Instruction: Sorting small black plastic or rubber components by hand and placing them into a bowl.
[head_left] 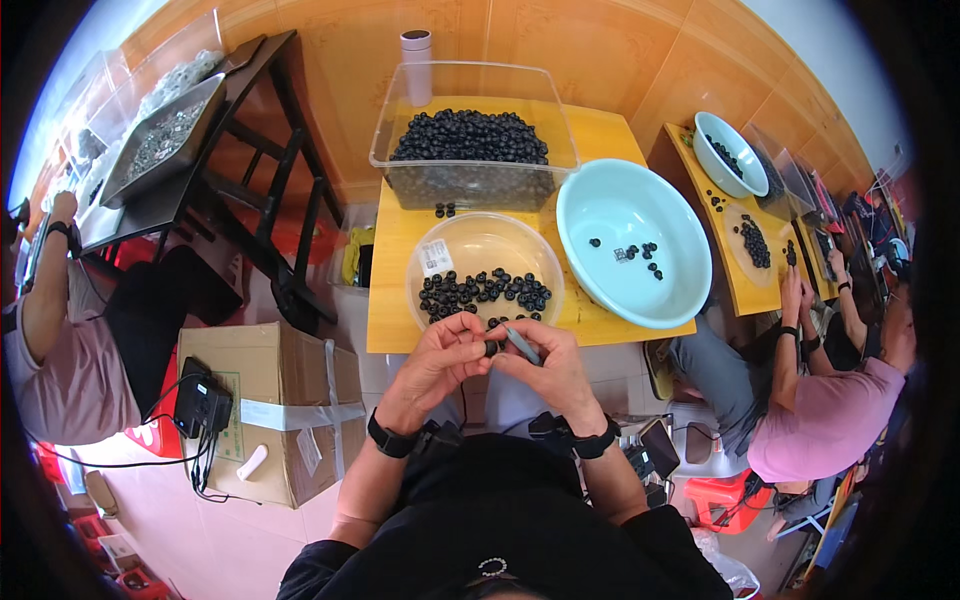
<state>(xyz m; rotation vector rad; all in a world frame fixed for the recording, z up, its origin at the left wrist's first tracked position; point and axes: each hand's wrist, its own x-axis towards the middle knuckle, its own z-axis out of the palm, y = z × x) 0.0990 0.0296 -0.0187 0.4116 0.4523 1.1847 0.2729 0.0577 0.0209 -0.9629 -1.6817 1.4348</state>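
Observation:
Close to my body, in front of the table, my two hands meet. My left hand [437,366] pinches a small round black part [491,348] between its fingertips. In my right hand [556,372] is a slim grey-blue tool [522,346], its tip near the part; the tip's shape is too small to tell. Just beyond my hands lies a shallow clear round tray [490,245] with many black parts [485,290] along its near side. To its right a light blue basin [625,205] holds several black parts.
A clear bin [470,66] of black parts stands at the back of the yellow table [400,230], before a pink flask [418,85]. A taped cardboard box [260,380] is at my left. One person [70,370] sits at left, another [820,420] works at right.

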